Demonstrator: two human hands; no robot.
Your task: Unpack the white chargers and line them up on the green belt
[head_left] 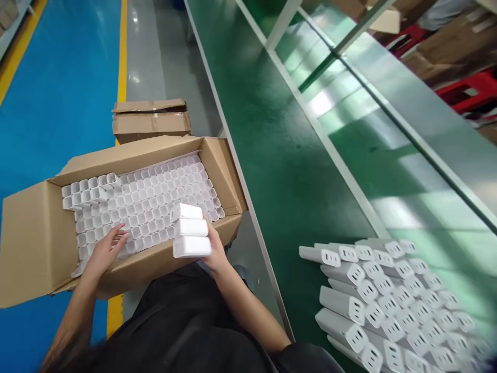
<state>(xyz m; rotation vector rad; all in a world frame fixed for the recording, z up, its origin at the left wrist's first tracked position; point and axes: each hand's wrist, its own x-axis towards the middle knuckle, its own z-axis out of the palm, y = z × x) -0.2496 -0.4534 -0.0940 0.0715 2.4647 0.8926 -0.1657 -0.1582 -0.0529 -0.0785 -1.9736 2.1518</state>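
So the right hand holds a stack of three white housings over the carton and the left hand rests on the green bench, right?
Not quite: the head view shows the left hand inside the carton, resting on the packed housings, not on the green bench. The right hand does hold the stack of three over the carton.

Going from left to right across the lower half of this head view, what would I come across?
Carton flap → left hand → three white casings gripped by the right hand → green bench → pile of white casings.
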